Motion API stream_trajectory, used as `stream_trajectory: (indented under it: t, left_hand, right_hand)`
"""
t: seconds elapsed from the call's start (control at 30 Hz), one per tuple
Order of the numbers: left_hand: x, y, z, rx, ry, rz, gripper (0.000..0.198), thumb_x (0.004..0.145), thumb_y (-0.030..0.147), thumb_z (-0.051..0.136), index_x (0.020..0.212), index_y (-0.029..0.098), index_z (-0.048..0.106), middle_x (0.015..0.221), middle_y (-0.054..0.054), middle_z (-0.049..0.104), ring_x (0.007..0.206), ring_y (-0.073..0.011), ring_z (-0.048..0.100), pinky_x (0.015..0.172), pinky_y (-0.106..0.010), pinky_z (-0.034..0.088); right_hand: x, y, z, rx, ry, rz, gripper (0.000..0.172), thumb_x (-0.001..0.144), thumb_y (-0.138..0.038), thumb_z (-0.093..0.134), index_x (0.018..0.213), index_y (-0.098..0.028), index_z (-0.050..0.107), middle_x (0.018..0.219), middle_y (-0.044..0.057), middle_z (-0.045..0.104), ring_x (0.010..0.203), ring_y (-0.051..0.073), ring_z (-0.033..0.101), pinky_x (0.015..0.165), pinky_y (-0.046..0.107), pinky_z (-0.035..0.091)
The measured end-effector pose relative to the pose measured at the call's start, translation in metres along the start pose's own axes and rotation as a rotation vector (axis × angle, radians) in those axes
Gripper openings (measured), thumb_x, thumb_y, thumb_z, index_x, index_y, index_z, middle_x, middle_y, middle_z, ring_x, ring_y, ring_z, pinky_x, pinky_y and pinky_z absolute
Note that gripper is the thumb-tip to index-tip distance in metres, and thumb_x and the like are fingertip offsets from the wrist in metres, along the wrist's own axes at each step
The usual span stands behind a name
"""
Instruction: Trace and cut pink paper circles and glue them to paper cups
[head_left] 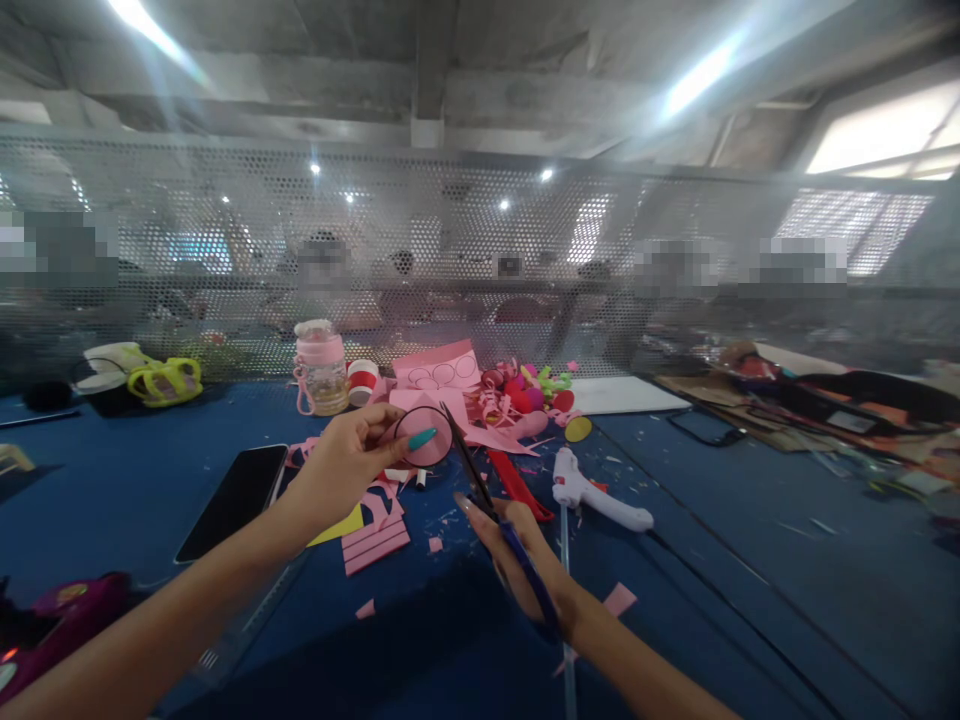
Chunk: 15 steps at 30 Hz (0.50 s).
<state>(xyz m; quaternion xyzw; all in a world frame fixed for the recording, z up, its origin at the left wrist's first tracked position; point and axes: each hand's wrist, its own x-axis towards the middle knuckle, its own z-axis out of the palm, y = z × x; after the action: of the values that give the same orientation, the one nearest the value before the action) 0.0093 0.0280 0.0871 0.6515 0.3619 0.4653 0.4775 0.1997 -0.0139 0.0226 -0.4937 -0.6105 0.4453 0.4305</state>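
Observation:
My left hand [349, 462] pinches a pink paper circle [426, 437] with a dark drawn outline, held up above the blue table [750, 520]. My right hand [517, 555] grips blue-handled scissors [487, 505]; their dark blades point up and touch the circle's right edge. Below the hands lie pink paper strips [373, 540] and small pink scraps. A pink sheet with drawn circles [439, 368] leans at the back.
A black phone [234, 500] lies at left, a white glue gun [596, 492] at right. A pink bottle [321, 370], red-white tape roll [363, 380], coloured craft bits [525, 390] and a white board [622, 395] stand before a perforated metal screen [480, 250]. Other people sit beyond it.

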Motion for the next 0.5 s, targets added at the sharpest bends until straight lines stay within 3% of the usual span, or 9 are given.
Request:
stream_trajectory:
  t: [0.5]
  left_hand:
    - [0.005, -0.006, -0.007, 0.007, -0.002, 0.017, 0.028, 0.07, 0.031, 0.07, 0.089, 0.013, 0.061, 0.081, -0.003, 0.068, 0.073, -0.0132, 0.064, 0.07, -0.026, 0.054]
  right_hand:
    - [0.002, 0.016, 0.0, -0.025, 0.013, 0.012, 0.048, 0.073, -0.065, 0.053, 0.06, -0.02, 0.042, 0.046, -0.008, 0.026, 0.043, 0.007, 0.03, 0.038, 0.021, 0.019]
